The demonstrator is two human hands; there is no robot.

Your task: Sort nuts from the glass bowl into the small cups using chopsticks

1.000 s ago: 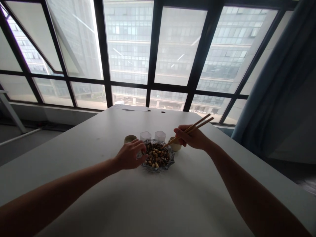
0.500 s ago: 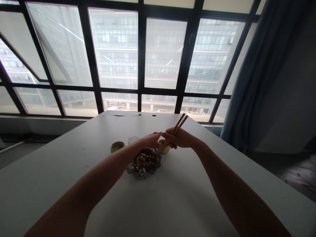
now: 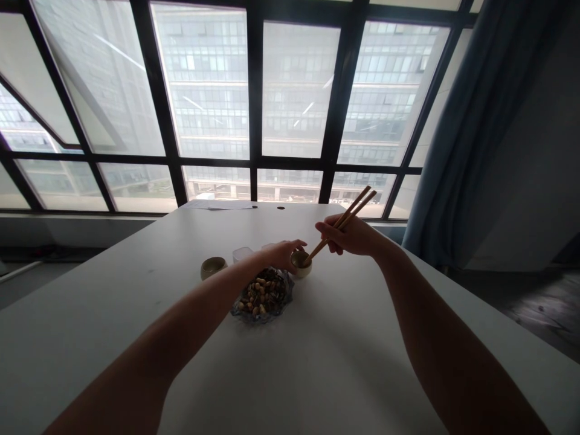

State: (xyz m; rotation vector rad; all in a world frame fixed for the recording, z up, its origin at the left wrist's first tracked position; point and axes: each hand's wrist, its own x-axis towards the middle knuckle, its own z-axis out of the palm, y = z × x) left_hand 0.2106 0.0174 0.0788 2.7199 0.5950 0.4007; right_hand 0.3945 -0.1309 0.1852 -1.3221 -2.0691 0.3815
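- Right hand grips the chopsticks, tips at the small cup's mouth!
- Left hand curves against that cup; firmly gripping? Can't tell.

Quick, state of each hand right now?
Left hand: at the small cup's left side; whether it grips can't be told.
Right hand: closed, holding chopsticks.

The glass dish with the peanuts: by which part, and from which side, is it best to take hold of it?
Probably by the wavy, flared rim of the glass dish, from the near right. There the edge juts outward and is unobstructed, while the left forearm crosses its far left side and the left hand is at its far edge.
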